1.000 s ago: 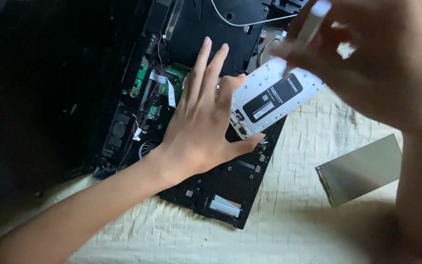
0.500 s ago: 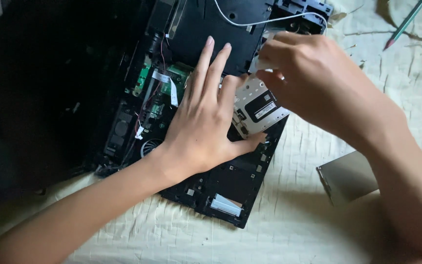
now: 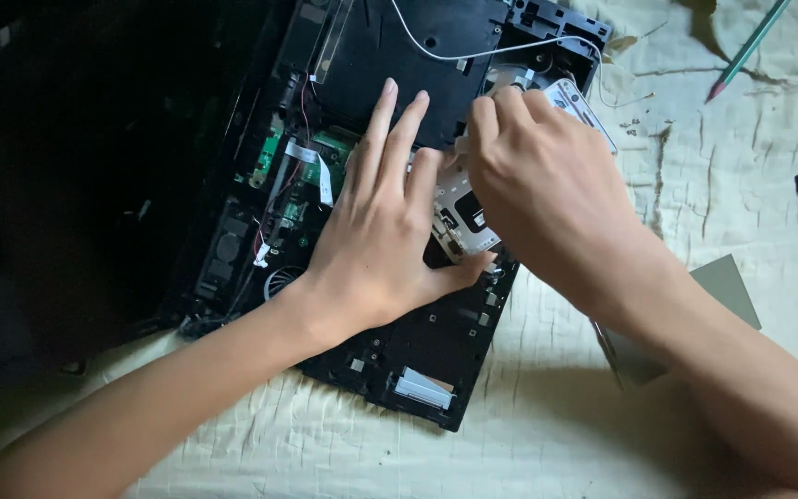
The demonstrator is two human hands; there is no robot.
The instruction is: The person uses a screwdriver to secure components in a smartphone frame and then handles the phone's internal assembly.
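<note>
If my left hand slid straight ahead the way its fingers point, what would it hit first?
Probably the white cable crossing the black laptop base. The left hand lies flat with fingers aimed up-screen over bare black panel; depth is unclear.

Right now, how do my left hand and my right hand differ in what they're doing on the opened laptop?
The left hand lies flat, fingers spread, pressing on the black laptop base; the right hand is curled, fingers bent. The left hand grips nothing, while the right hand pinches the silver drive. The left arm enters from lower left, the right from lower right. Both touch the drive.
</note>
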